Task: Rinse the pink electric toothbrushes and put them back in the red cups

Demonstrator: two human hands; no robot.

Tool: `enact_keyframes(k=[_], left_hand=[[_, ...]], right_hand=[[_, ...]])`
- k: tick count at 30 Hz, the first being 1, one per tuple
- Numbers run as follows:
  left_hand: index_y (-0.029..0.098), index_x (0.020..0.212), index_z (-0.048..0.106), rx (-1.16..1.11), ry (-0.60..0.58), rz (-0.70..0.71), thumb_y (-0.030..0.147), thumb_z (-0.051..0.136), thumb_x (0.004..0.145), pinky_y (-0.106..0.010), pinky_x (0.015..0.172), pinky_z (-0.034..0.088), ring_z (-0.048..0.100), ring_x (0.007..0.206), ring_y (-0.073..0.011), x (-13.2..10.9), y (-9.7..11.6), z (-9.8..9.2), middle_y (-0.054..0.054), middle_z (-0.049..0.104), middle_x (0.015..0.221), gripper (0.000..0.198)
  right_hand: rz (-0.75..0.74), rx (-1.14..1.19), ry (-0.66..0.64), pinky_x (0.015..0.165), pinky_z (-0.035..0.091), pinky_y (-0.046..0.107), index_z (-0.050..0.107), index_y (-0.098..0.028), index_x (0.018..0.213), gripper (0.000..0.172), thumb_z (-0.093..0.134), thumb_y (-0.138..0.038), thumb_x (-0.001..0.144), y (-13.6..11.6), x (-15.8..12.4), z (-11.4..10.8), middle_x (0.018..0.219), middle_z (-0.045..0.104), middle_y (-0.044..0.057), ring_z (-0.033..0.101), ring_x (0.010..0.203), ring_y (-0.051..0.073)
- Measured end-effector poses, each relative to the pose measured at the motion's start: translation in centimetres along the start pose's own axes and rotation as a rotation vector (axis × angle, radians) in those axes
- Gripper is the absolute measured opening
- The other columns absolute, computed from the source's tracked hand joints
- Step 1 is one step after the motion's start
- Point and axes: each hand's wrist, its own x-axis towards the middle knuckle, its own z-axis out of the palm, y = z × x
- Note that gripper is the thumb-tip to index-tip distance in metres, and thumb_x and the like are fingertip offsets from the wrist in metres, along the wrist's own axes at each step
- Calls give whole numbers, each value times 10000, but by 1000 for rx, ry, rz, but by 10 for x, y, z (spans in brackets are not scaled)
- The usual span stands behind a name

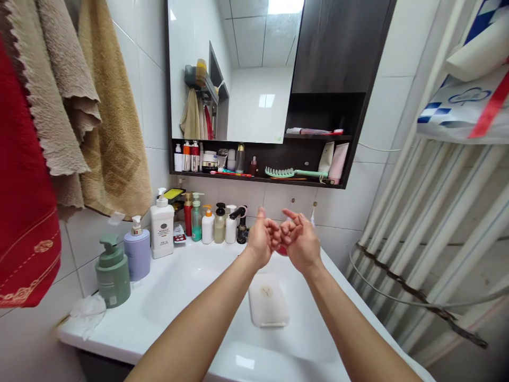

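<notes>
Above the basin of a white sink (178, 302), my left hand (261, 237) and my right hand (303, 240) meet at the fingertips. Both palms are turned upward and nothing shows in them. The left thumb points up, with its fingers loosely bent. On the right, the index finger stretches out while the others curl in. Below them a flat whitish case (268, 302) with rounded corners lies in the basin. A black faucet (242, 225) stands just left of my hands. Something red (281, 250) behind my right hand is mostly hidden.
Several pump bottles (208, 225) line the sink's back edge; a green bottle (113, 276) and a purple one (137, 254) stand left. Towels (113, 116) hang above. A mirror cabinet (234, 106) holds a green hairbrush (306, 173). A radiator (449, 212) stands right.
</notes>
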Motion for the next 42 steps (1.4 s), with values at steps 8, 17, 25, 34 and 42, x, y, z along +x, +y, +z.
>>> enact_keyframes(k=[8, 17, 25, 34, 42], left_hand=[[162, 348, 284, 301, 21, -282, 678, 106, 545, -169, 318, 63, 171, 207, -28, 20, -16, -10, 35, 281, 224, 581], [159, 362, 312, 379, 84, -370, 678, 116, 539, -173, 326, 108, 214, 216, -31, 48, -53, -14, 38, 307, 240, 582], [146, 500, 414, 396, 269, -472, 668, 255, 504, -179, 348, 155, 307, 271, -38, 14, -128, -87, 37, 402, 342, 546], [145, 560, 418, 502, 252, -446, 642, 245, 541, -180, 344, 171, 351, 323, -52, 11, -163, -130, 30, 418, 414, 526], [157, 613, 452, 756, 186, -99, 327, 421, 614, -199, 536, 326, 443, 562, -88, 15, -132, -95, 12, 478, 578, 173]], right_hand=[[263, -212, 115, 262, 141, 169, 272, -174, 325, 525, 191, -618, 595, 19, 14, -22, 228, 255, -70, 203, 203, 33], [243, -546, 213, 281, 193, 193, 243, -191, 356, 489, 154, -600, 609, 42, 27, -62, 274, 236, -73, 228, 235, 45], [134, -1218, 533, 661, 315, 330, 502, -161, 793, 356, 432, -414, 552, 52, 86, -164, 860, 489, 108, 426, 841, 248], [189, -1662, 352, 605, 338, 310, 530, -146, 676, 171, 431, -245, 578, 66, 96, -207, 739, 490, 104, 486, 727, 232], [133, -1805, 146, 609, 349, 263, 504, -189, 678, 152, 400, -285, 623, 56, 17, -178, 869, 468, 78, 489, 752, 185]])
